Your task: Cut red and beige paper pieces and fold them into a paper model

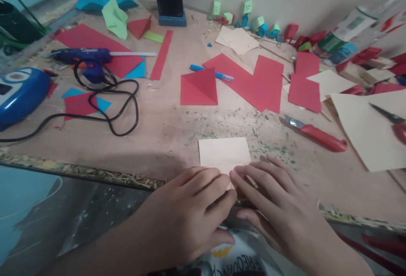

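A small cream sheet of paper (224, 151) lies at the table's front edge, its near side partly covered by my fingers. My left hand (193, 208) is closed on that near side, fingers bent and pressed together on top. From the other side my right hand (272, 200) grips the same edge, index fingertip at the paper and thumb lower down. Between my fingertips a bit of the near edge looks folded or creased. Beyond the sheet are a folded red paper (199, 88) and a blue marker (223, 75). A red-handled utility knife (323, 136) rests to the right.
At left lie a glue gun (82, 56) with a looped black cord (138, 107) and a blue device (22, 94). Scissors (390, 115) rest on a large cream sheet (364, 140) at right. Small paper figures (247, 9) and a plastic bottle (345, 35) stand by the wall.
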`<state>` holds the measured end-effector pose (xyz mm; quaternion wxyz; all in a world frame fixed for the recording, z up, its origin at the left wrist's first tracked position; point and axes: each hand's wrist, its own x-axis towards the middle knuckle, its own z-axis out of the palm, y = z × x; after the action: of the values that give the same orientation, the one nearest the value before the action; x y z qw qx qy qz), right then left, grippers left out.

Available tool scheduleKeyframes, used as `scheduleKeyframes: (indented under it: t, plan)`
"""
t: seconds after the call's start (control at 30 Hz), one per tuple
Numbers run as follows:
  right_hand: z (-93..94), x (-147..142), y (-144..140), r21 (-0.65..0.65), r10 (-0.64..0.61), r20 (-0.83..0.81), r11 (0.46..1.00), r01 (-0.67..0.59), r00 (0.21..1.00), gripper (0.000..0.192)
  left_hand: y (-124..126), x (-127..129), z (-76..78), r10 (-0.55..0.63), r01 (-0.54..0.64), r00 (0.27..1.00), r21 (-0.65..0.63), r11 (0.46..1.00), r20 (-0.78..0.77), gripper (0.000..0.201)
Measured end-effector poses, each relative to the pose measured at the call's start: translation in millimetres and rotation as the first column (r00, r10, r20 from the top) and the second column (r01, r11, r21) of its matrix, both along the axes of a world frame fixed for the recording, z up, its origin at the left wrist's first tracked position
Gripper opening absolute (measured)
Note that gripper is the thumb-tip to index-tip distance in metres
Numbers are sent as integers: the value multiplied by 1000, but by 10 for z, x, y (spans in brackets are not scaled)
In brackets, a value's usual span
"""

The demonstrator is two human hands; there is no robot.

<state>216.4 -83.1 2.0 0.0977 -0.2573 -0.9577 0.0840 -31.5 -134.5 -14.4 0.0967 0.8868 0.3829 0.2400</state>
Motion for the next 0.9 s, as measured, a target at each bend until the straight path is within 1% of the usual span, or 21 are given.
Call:
scheduleKeyframes:
  t: [0.23,0.4,0.67,0.8,0.9]
  plan:
    - [36,3,14,-28,12,-3,1000,-12,1000,45,-26,1,2,4,-4,1000,1,1000,-11,49]
    - [79,62,4,-50,33,-80,998,-37,996,39,-37,7,-9,8,-8,1000,-8,1000,-8,52]
    - [102,96,67,-180,-66,-62,982,53,996,30,-40,7,-12,-4,4,1000,2,1000,-10,49]
    - [88,132,106,-167,-106,-60,981,95,993,29,-46,0,-18,-18,18,999,16,1000,-39,54]
    - [59,165,140,-152,-157,-42,977,149,987,29,-50,-6,-17,-19,20,999,16,1000,-47,53]
